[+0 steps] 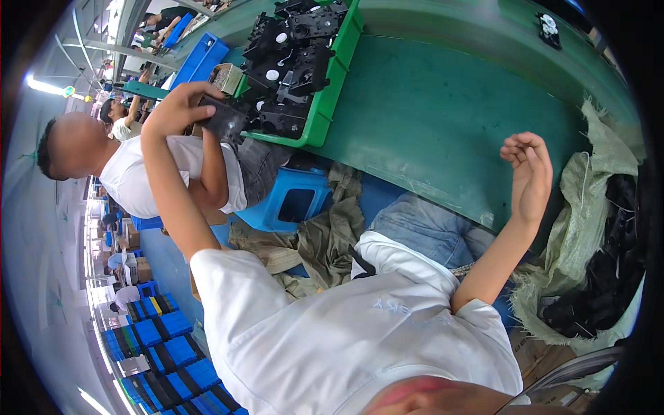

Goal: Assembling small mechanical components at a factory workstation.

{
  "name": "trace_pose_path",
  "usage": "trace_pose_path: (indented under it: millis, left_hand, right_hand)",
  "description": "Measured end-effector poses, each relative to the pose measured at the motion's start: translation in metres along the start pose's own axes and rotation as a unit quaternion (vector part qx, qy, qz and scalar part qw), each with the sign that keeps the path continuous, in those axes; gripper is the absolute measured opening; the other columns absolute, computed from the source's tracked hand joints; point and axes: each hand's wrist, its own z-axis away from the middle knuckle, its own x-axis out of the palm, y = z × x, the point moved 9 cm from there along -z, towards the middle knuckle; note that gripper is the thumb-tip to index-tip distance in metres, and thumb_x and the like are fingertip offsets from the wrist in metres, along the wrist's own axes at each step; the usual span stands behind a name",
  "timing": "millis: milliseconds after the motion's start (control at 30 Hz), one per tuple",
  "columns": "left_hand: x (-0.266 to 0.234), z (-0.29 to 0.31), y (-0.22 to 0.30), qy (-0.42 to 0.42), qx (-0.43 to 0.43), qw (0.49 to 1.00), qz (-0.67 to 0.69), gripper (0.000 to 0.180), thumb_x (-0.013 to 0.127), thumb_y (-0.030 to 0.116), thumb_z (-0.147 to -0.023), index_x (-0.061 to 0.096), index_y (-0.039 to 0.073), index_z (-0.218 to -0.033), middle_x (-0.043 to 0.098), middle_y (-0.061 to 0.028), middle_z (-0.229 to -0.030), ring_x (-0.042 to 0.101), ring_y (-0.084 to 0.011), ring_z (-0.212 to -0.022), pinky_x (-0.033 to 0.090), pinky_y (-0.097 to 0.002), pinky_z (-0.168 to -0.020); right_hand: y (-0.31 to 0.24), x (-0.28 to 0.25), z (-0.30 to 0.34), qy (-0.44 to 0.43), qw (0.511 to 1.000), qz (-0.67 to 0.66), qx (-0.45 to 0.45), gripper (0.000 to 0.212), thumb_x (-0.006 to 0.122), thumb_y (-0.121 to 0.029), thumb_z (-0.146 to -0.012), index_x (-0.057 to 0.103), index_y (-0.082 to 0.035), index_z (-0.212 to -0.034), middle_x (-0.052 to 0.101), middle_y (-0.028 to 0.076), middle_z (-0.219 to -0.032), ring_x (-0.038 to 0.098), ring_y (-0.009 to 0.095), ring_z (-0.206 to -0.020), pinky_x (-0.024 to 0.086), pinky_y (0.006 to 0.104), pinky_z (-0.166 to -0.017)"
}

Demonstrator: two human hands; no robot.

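My left hand [181, 109] is closed on a flat black plastic part [225, 122], thumb on its face. It holds the part just off the near left corner of a green crate [324, 114]. In that crate lie several black plastic assemblies [294, 66] with white round pieces and small levers, piled together. My right hand [531, 176] is raised over the right side of the green table [422, 104]. Its fingers are loosely bent and apart, and nothing shows in them.
One small black part with a white piece [549, 30] lies on the far right ledge. A woven sack [577, 214] with black parts stands at the right. A blue stool [290, 197] and a seated person [166, 166] are at my left. Behind are stacked blue crates [162, 346].
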Motion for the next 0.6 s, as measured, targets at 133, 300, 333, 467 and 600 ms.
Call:
trace_pose_path:
  millis: [133,300,333,467,600]
  left_hand:
    - [0.012,-0.055,-0.049,-0.082,-0.030,0.995,0.043,0.031,0.059,-0.006,-0.076,0.063,0.002,-0.106,0.063,-0.0048,-0.105,0.055,-0.0138,-0.091,0.043,-0.0242,-0.085]
    - [0.018,-0.101,-0.044,-0.039,0.090,0.995,-0.016,0.050,0.060,-0.004,-0.075,0.052,0.004,-0.124,0.056,-0.0076,-0.121,0.053,-0.0162,-0.098,0.043,-0.0281,-0.087]
    - [0.018,-0.100,-0.038,-0.026,0.123,0.989,-0.071,0.059,0.060,-0.004,-0.075,0.045,0.005,-0.131,0.052,-0.0082,-0.127,0.051,-0.0194,-0.102,0.042,-0.0301,-0.090]
    - [0.028,-0.084,-0.076,-0.049,-0.082,0.995,0.016,0.055,0.057,-0.003,-0.079,0.045,0.006,-0.132,0.053,-0.0135,-0.124,0.051,-0.0229,-0.109,0.041,-0.0323,-0.096]
    - [0.029,-0.087,-0.002,0.040,-0.041,0.998,-0.002,0.045,0.055,0.006,-0.086,0.049,0.005,-0.130,0.057,-0.0121,-0.117,0.053,-0.0197,-0.101,0.042,-0.0297,-0.090]
  right_hand:
    - [0.003,0.015,0.004,-0.022,1.000,0.016,0.007,0.025,0.044,-0.014,-0.094,0.056,0.002,-0.109,0.062,0.013,-0.100,0.058,0.019,-0.088,0.045,0.0294,-0.083]
    - [0.001,0.026,0.014,-0.016,0.998,0.046,0.028,0.022,0.046,-0.008,-0.091,0.060,0.002,-0.104,0.064,0.013,-0.093,0.058,0.018,-0.084,0.046,0.0291,-0.080]
    - [-0.002,0.020,0.015,0.005,0.999,0.050,0.017,0.022,0.046,-0.008,-0.091,0.060,0.002,-0.104,0.064,0.013,-0.093,0.058,0.018,-0.084,0.046,0.0291,-0.080]
    - [0.004,0.012,0.010,-0.007,0.999,0.042,0.030,0.018,0.049,-0.006,-0.090,0.062,-0.001,-0.102,0.065,0.011,-0.092,0.058,0.017,-0.083,0.047,0.0281,-0.079]
    - [-0.005,0.003,0.006,0.011,0.998,0.065,0.023,0.018,0.048,-0.006,-0.090,0.062,0.000,-0.100,0.065,0.011,-0.091,0.058,0.017,-0.083,0.047,0.0279,-0.078]
